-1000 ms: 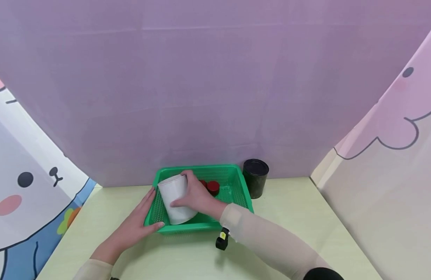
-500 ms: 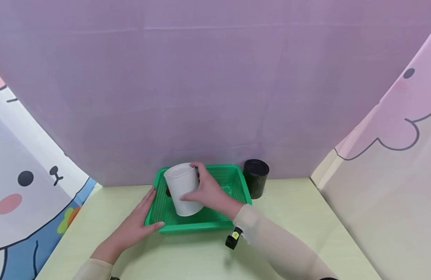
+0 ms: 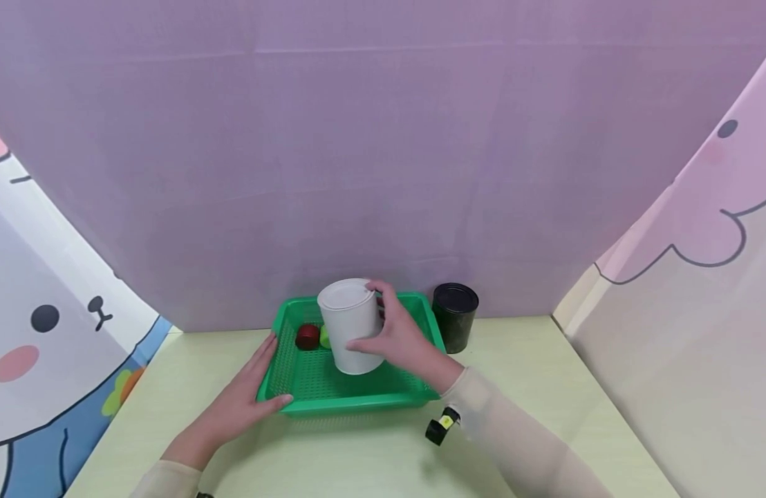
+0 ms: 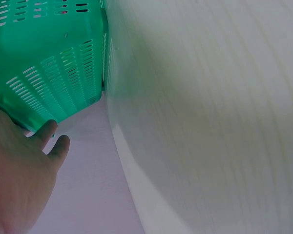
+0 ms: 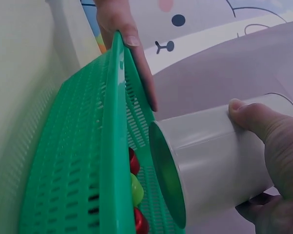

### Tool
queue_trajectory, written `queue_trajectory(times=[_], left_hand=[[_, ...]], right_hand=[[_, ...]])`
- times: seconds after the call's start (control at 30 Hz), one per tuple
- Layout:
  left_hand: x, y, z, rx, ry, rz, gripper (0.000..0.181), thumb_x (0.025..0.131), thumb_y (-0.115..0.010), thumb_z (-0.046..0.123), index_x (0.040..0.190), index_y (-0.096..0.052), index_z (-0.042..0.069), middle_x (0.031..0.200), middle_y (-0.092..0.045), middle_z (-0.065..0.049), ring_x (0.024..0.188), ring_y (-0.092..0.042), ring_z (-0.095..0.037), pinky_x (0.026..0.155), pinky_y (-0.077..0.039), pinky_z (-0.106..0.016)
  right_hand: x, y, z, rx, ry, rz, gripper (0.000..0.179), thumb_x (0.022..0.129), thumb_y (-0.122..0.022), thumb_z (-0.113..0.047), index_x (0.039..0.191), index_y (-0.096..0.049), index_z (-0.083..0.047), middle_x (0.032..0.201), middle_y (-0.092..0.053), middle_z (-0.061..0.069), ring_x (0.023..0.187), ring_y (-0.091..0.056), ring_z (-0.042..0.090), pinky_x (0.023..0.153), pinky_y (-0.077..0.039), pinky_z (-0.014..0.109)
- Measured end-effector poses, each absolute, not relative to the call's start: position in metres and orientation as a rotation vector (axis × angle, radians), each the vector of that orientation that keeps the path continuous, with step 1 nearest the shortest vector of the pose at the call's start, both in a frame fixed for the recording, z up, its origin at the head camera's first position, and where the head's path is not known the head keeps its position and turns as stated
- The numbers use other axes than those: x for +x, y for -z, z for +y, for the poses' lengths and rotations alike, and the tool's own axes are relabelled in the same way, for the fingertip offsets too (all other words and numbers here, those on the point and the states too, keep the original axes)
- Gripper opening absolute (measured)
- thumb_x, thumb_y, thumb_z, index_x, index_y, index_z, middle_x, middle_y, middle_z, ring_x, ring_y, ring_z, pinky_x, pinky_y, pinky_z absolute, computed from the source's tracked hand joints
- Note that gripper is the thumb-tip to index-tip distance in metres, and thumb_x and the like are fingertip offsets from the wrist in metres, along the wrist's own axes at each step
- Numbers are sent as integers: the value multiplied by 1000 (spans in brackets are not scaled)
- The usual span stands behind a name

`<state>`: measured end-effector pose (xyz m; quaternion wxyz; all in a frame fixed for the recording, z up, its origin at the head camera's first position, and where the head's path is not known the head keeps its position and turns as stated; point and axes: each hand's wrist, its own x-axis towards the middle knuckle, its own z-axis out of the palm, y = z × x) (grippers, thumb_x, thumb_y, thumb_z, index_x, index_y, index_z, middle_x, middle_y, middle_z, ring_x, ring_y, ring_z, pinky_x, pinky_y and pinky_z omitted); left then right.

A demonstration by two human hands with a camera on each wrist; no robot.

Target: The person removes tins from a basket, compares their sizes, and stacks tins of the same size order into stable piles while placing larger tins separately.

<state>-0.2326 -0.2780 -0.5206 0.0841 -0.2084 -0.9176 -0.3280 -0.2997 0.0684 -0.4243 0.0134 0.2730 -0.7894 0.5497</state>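
In the head view my right hand [image 3: 403,337] grips a white can [image 3: 352,332] by its right side, thumb in front. The can stands upright above the green plastic basket [image 3: 333,404]. In the right wrist view the lower end of the can [image 5: 219,156] is apart from the basket and looks tinted green inside. My left hand [image 3: 243,395] lies against the basket's left side, fingers straight, thumb at the front corner. Inside the basket are a dark red rounded piece [image 3: 307,337] and a yellow-green one [image 3: 325,337]. Another red piece [image 5: 141,222] shows in the right wrist view.
A black can [image 3: 455,318] with a lid stands just right of the basket, near the purple back wall [image 3: 383,173]. The pale table [image 3: 532,387] extends in front and to both sides. Printed cartoon walls flank it.
My right hand has lifted the white can and carried it rightward, setting it more upright. The red and yellow-green pieces now show to its left. My left hand has stayed put.
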Motion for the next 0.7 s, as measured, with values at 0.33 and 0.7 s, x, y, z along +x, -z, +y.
queue_trajectory(times=[0.33, 0.7], left_hand=[[-233, 521, -279, -630, 977, -2729, 109, 100, -83, 38, 178, -14, 5, 185, -11, -18, 163, -21, -56, 117, -34, -81], [-233, 521, -278, -641, 980, -2725, 109, 100, -84, 37, 177, -15, 3, 185, -11, -18, 163, -20, -55, 119, -33, -79]], right_hand=[[-300, 421, 92, 820, -1690, -2397, 106, 82, -101, -16, 162, -32, -20, 159, -52, 6, 150, -49, 32, 120, -46, 56], [-300, 424, 120, 777, -1615, -2302, 107, 82, -101, -9, 160, -30, -18, 165, -46, 7, 145, -54, 35, 115, -50, 60]])
